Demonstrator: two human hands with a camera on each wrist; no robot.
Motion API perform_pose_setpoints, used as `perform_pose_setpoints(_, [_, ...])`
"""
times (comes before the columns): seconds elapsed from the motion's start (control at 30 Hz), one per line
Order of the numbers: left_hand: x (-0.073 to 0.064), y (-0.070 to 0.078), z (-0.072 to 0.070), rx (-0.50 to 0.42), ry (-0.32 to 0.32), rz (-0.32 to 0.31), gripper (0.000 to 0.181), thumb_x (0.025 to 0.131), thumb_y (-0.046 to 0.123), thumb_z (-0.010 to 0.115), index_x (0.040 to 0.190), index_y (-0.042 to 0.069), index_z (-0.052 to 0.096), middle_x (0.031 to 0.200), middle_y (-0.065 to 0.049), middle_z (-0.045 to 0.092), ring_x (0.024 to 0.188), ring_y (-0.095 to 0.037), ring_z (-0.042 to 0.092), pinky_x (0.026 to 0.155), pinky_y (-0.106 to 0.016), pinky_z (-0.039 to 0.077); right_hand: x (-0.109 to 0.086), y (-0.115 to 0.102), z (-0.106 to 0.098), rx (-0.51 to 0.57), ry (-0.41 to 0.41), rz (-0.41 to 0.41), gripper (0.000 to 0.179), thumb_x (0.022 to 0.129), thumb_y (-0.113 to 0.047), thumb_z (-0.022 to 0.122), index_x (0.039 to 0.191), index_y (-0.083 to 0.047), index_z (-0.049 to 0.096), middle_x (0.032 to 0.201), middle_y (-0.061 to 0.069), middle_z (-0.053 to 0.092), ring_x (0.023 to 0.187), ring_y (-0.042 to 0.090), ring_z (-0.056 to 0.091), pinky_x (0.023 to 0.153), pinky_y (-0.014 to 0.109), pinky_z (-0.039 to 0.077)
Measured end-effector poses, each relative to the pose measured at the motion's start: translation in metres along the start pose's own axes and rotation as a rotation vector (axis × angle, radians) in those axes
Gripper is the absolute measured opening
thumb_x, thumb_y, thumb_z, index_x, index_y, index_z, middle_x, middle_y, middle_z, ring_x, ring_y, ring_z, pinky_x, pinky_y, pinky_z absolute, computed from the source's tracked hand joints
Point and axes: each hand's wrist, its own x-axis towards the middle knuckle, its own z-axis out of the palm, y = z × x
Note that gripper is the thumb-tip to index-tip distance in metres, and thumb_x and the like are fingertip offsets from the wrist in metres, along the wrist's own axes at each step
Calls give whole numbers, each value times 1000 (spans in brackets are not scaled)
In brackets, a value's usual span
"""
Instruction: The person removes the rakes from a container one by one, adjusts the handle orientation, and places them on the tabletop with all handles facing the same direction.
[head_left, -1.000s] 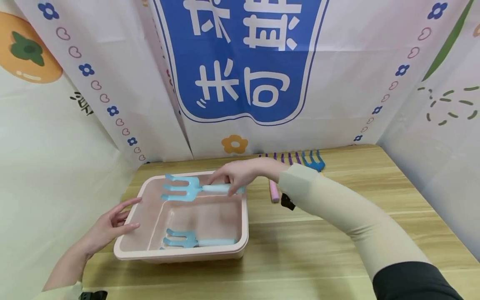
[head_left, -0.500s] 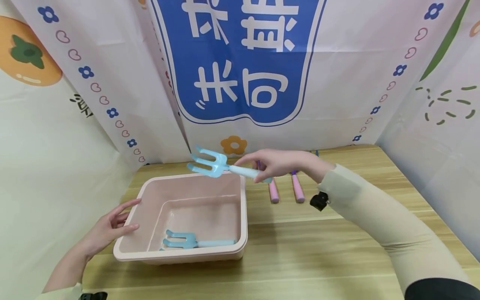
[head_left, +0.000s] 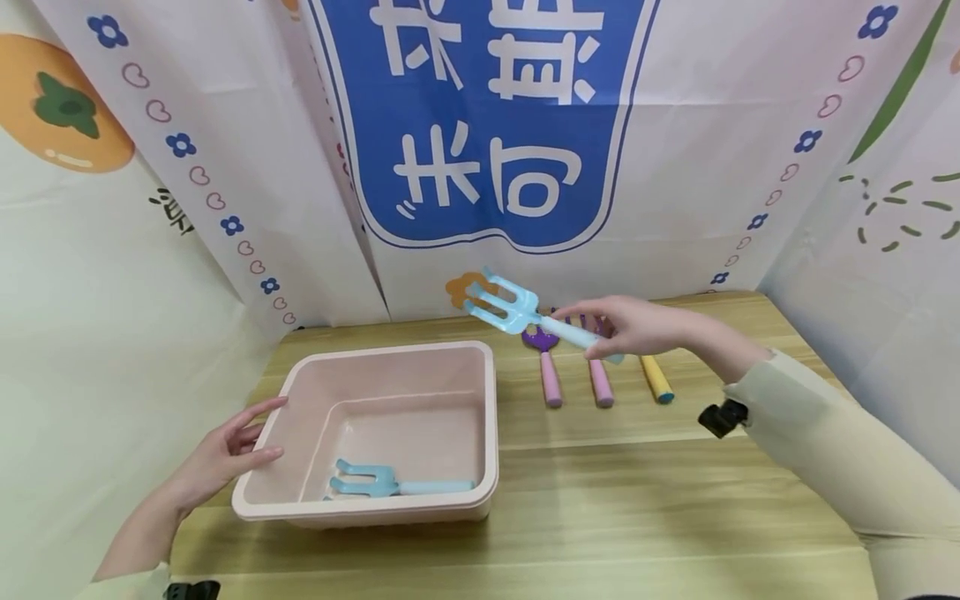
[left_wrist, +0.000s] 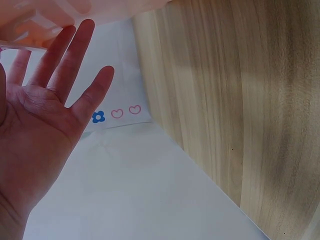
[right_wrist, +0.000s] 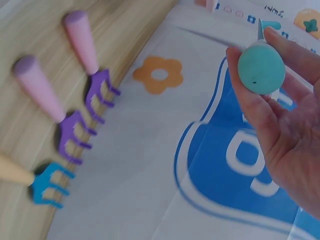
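My right hand (head_left: 633, 325) holds a light-blue hand rake (head_left: 513, 308) by its pale handle, up off the table and to the right of the pink tub (head_left: 360, 512). In the right wrist view the round handle end (right_wrist: 261, 67) lies between thumb and fingers. A second light-blue hand rake (head_left: 375, 482) lies inside the tub along its near wall. My left hand (head_left: 217, 458) rests at the tub's left rim with fingers spread; the left wrist view shows straight fingers (left_wrist: 80, 55) against the tub.
Behind the right hand, two purple hand rakes with pink handles (head_left: 551, 383) lie on the wooden table (head_left: 600, 500). Beside them is a blue hand rake (right_wrist: 45, 185) with a yellow handle (head_left: 657, 383). A printed cloth (head_left: 690, 183) hangs along the table's back edge.
The right hand has lifted the light-blue hand rake from over the tub and carried it right, past the tub's rim. The left hand and tub have stayed in place.
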Motion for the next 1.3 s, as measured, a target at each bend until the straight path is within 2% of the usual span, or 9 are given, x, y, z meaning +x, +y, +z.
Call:
perform_pose_setpoints(0.13, [0,1,1,21,10,3,67,93,-2,61,152,16,34,120,5,66,98,-9,64,71,-35,57,-20,13,-1,-1,40,69,59,91,-15,70,144,-13,46,97,5,60,77,20,57,65,36,49])
perform_pose_setpoints(0.3, [0,1,1,37,14,10,67,92,-2,62,151,15,34,120,2,66,99,-7,64,72,-33,57,-41,31,3,19,76,155,61,90,-11,70,145,-10,44,92,7,57,77,21,59,60,34,50])
perform_pose_setpoints(0.43, [-1,2,1,44,16,2,68,92,-1,63,151,15,34,121,-2,66,99,-7,63,72,-33,57,-55,44,8,50,101,158,60,90,-7,69,144,-6,43,91,7,58,79,23,63,63,36,52])
perform_pose_setpoints(0.53, [-1,2,0,50,19,-13,68,93,0,62,152,16,33,123,-13,64,98,-8,64,71,-35,57,-63,54,13,72,128,140,59,89,-5,69,143,-4,44,88,8,58,78,25,64,63,36,52])
perform_pose_setpoints(0.67, [-1,3,0,56,20,-31,67,94,1,61,152,17,32,127,-33,54,97,-10,65,70,-38,57,-72,68,20,91,169,144,61,89,-4,70,143,-1,42,86,7,57,73,21,63,60,32,51])
perform_pose_setpoints(0.77, [0,3,0,62,19,-31,67,94,1,61,153,16,31,128,-40,49,98,-9,64,71,-37,57,-80,79,23,111,205,147,63,88,-3,70,143,1,40,86,7,56,71,19,63,58,30,50])
perform_pose_setpoints(1.0, [2,5,2,72,18,-23,68,93,1,62,152,15,31,128,-41,47,98,-8,64,72,-36,57,-97,105,28,122,290,170,65,86,1,70,144,2,39,84,10,54,69,18,64,56,31,52])
perform_pose_setpoints(1.3, [2,6,1,66,16,-63,67,95,4,61,153,16,30,132,-42,43,98,-7,64,71,-37,57,-110,133,35,104,345,222,66,88,-1,69,144,5,36,85,12,57,74,26,65,58,31,54])
